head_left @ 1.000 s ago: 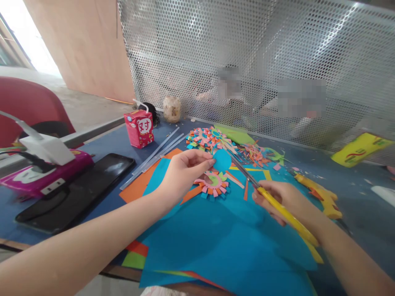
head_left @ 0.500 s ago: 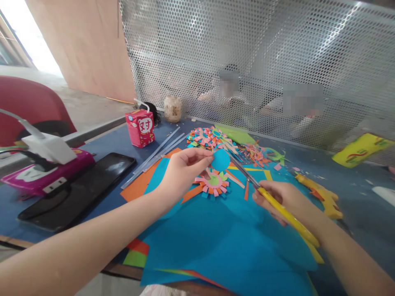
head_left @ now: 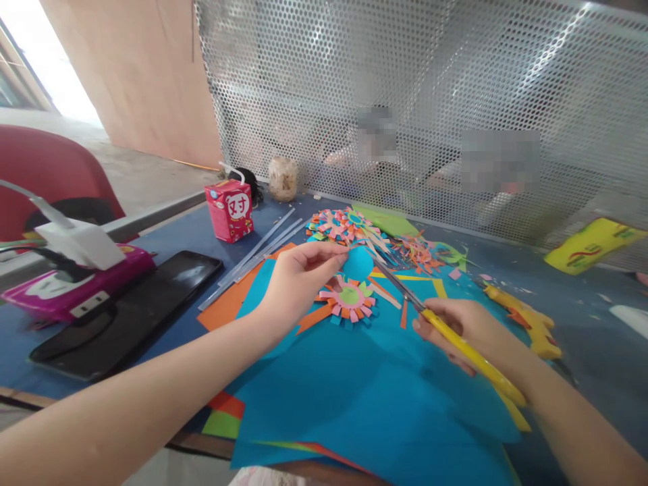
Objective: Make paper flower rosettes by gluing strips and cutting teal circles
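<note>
Between thumb and fingers, my left hand (head_left: 304,273) pinches a small blue paper circle (head_left: 358,264) by its left edge. My right hand (head_left: 458,327) grips yellow-handled scissors (head_left: 455,341), their blades pointing up and left toward the circle's right edge. Whether the blades touch the paper I cannot tell. Just below the circle lies a fringed paper flower (head_left: 349,297) with a green centre and pink and orange strips. Under both hands spread large blue paper sheets (head_left: 354,398). Several more fringed flowers (head_left: 339,224) are heaped behind, beside orange paper scraps (head_left: 418,253).
A yellow glue gun (head_left: 526,320) lies at right. Clear glue sticks (head_left: 253,260), a red drink carton (head_left: 229,210), a black phone (head_left: 131,310) and a purple power strip (head_left: 75,283) are at left. A perforated metal screen (head_left: 304,67) stands behind, with people beyond it.
The blue paper circle has shifted slightly left and down in my left hand, a little farther from the scissor tips. My right hand has barely moved.
</note>
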Demonstrator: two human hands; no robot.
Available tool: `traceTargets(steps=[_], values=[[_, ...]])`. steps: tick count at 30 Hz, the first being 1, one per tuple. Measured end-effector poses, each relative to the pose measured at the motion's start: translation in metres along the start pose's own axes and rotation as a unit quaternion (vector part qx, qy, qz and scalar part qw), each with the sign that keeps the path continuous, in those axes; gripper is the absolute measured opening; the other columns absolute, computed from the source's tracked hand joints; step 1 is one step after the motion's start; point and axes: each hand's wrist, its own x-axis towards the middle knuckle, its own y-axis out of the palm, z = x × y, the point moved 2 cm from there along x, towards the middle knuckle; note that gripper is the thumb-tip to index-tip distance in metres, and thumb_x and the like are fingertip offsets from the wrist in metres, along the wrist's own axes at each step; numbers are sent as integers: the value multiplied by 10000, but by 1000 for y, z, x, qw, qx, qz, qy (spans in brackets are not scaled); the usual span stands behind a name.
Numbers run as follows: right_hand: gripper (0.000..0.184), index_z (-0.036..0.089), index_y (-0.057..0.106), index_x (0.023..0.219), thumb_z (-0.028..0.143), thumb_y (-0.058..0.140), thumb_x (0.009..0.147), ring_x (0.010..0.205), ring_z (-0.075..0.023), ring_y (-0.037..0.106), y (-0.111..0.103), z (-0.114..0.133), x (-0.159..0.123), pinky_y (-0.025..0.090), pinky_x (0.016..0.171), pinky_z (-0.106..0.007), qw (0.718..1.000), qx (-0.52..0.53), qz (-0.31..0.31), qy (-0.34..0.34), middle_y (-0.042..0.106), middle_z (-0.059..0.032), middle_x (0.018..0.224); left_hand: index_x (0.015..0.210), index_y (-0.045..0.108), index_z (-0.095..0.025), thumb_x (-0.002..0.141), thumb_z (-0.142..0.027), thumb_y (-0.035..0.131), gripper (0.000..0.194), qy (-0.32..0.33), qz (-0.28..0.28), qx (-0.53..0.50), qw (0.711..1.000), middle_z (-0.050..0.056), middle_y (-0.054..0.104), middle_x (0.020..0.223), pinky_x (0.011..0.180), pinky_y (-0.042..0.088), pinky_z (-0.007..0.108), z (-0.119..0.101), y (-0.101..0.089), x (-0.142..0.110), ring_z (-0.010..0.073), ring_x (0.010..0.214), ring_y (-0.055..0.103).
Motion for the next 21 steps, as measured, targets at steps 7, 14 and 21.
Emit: traceTargets(steps=[7,14,21], values=[[277,197,470,660,452,548,735,341,-75,344,0,2,0,209,375,-232,1000,13,-14,-8,369,79,413,774,677,-159,702,-211,640,96,19,17,27,999,-33,591,536,473,462,190,-3,2,-3,74,453,553],[315,204,433,603,469,539,736,292,-63,307,1,0,-1,198,354,-231,1000,14,-5,12,334,91,360,873,646,-138,721,-259,634,195,7,25,11,1000,-10,619,641,503,474,199,-4,3,-3,74,496,564],[320,202,441,619,487,537,730,293,-64,308,1,1,-1,188,352,-229,1000,26,-16,5,319,97,355,1024,552,-130,681,-155,674,364,-77,83,-56,992,-32,611,635,514,502,194,-1,9,-4,85,521,605]])
